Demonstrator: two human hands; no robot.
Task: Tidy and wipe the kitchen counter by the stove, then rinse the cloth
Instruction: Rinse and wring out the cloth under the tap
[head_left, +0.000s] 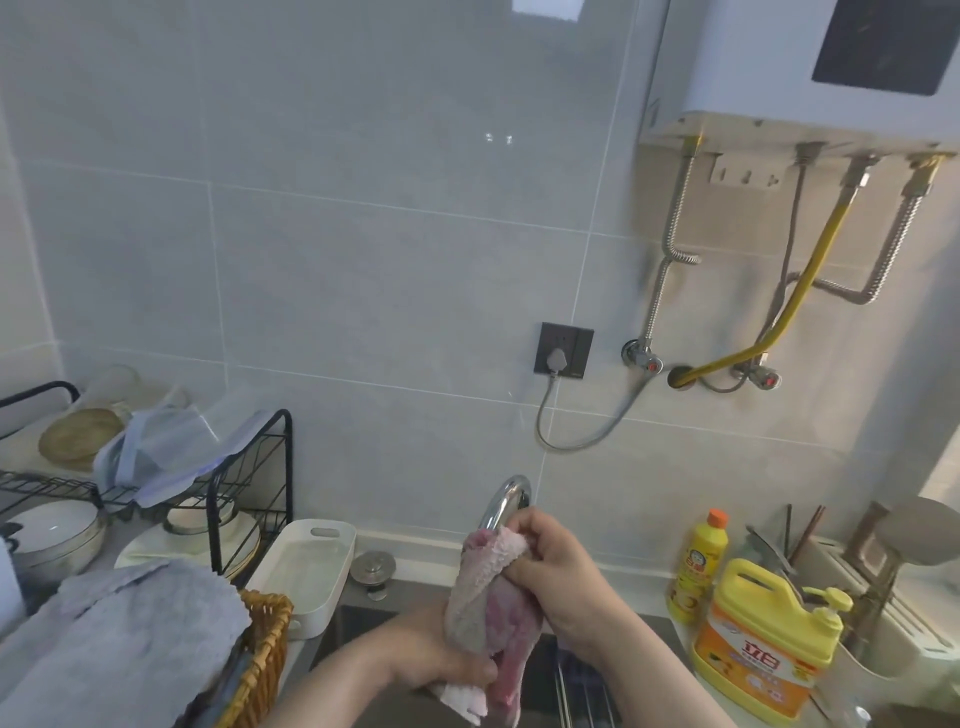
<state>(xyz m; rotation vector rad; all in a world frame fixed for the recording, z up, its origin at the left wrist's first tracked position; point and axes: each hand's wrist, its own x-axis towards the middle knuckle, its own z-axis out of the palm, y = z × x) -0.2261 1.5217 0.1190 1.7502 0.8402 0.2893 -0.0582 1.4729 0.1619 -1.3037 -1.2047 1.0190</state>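
Pink cloth (488, 597) is over the sink (353, 623), bunched into an upright roll right under the faucet (501, 501) spout. Both hands are clamped on it:
- right hand (550, 566) grips the top end, fingers up against the spout
- left hand (441, 660) wraps the lower part, with a loose tail hanging out below the fist

The hands are apart, 1 above the other, with the cloth between them. Can't tell if water is running.

Bench (639, 582) layout:
- back edge, left of the faucet: metal sink plug (372, 566), with a white tray (311, 571) just beside it (slot handle at its far end)
- left end: wicker basket (265, 654) at the front with a grey towel (130, 639) draped over it. A black wire dish rack (249, 467) stands behind, with bowls on the lower tier and a clear plastic piece on top.
- right end: yellow bottle (698, 561) with an orange cap near the back edge. A yellow-orange detergent jug (763, 639) with a pump sits nearer the front, just beside it. A white utensil holder (831, 556) with chopsticks stands behind both.

Wall: a dark socket (563, 349) with 1 plug in it. The water heater (779, 67) is at upper right, with a yellow hose (810, 275) and corrugated metal hoses dropping from it.
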